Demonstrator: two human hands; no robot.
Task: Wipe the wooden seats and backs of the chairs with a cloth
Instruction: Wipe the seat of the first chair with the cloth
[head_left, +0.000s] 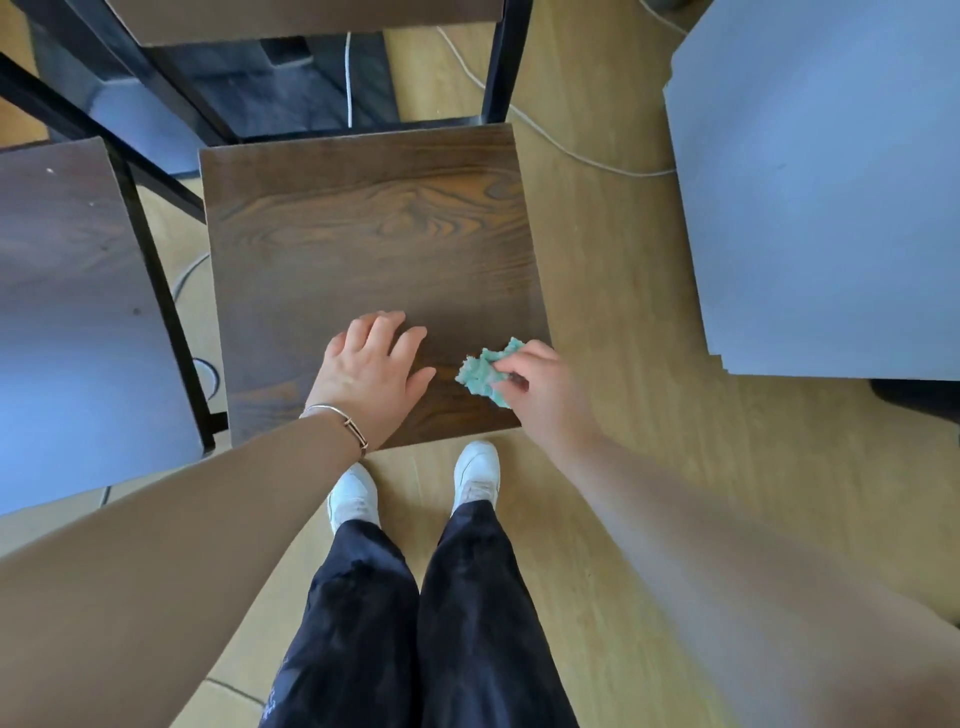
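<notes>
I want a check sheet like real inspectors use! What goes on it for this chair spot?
Surface: wooden seat, dark brown, bare apart from the hands and cloth.
Job's things: green cloth, crumpled, at the seat's front right corner.
Clutter: nothing seen.
Hands: left hand rests flat on the seat; right hand grips the cloth.
Cables: white cable trails across the floor beyond the seat.
Surroundings: second seat at left, grey tabletop at right.

Bright daylight, blurred wide-angle edges
</notes>
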